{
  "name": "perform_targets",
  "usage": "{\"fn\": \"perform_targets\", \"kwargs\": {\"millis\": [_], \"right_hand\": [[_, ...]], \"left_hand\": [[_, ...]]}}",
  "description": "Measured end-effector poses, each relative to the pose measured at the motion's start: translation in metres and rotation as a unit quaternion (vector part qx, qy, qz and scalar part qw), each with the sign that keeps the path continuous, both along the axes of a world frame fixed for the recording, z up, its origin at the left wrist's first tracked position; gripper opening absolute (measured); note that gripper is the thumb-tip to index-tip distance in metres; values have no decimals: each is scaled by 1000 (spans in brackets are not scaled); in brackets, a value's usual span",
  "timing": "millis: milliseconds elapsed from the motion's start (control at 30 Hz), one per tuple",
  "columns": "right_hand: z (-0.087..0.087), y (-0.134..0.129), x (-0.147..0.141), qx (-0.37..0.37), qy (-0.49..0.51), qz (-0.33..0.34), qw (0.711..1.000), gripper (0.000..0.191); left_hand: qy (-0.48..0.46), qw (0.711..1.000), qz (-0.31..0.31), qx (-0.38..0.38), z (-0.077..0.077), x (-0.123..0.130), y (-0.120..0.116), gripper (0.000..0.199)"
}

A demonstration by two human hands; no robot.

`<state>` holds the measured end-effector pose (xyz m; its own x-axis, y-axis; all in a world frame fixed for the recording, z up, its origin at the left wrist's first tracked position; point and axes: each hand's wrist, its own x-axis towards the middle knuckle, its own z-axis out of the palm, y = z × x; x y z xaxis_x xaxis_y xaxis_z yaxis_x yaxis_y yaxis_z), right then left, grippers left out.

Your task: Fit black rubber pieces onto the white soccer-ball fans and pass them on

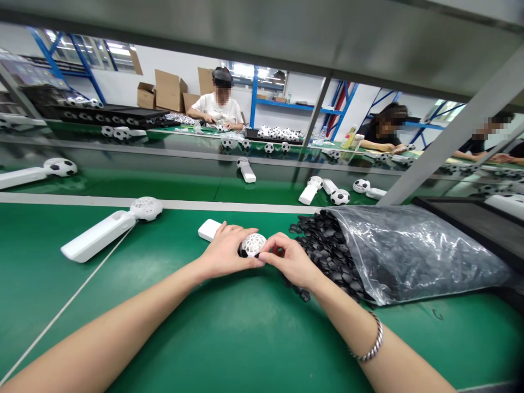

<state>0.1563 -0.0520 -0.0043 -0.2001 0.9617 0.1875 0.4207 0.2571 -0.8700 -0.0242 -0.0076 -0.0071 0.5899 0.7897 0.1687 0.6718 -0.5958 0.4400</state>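
A white handheld fan with a round, football-patterned head (254, 244) lies in front of me on the green table. My left hand (229, 248) is wrapped round the head, and the white handle (208, 230) sticks out behind my fingers. Thumb and index finger of my right hand (289, 259) pinch at the near right edge of the head. A dark piece shows at those fingertips, mostly hidden by them. Just right of that hand, many small black pieces (327, 245) spill from a clear plastic bag (413, 254).
Another white fan (104, 232) lies at left. Beyond the pale edge strip (176, 204), more football fans (246, 170) rest on a green belt. A slanted metal post (454, 128) and a black tray (475, 229) stand at right. Several people (219, 109) work opposite.
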Motion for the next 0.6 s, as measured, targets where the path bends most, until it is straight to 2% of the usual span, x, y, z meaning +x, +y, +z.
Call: {"fn": "perform_targets", "kwargs": {"millis": [200,400,467,600], "right_hand": [[-8,5,1,-13,19,-7,1000,11],[1,-3,3,72,-78,26,994,6],[3,-7,2,77,-97,41,991,3],[8,-11,3,89,-149,71,982,13]], "left_hand": [[-4,1000,24,4,-1,1,0,69],[-9,1000,25,7,-2,2,-1,69],[-10,999,28,11,-3,2,-1,69],[-20,999,31,3,-4,2,-1,74]]}}
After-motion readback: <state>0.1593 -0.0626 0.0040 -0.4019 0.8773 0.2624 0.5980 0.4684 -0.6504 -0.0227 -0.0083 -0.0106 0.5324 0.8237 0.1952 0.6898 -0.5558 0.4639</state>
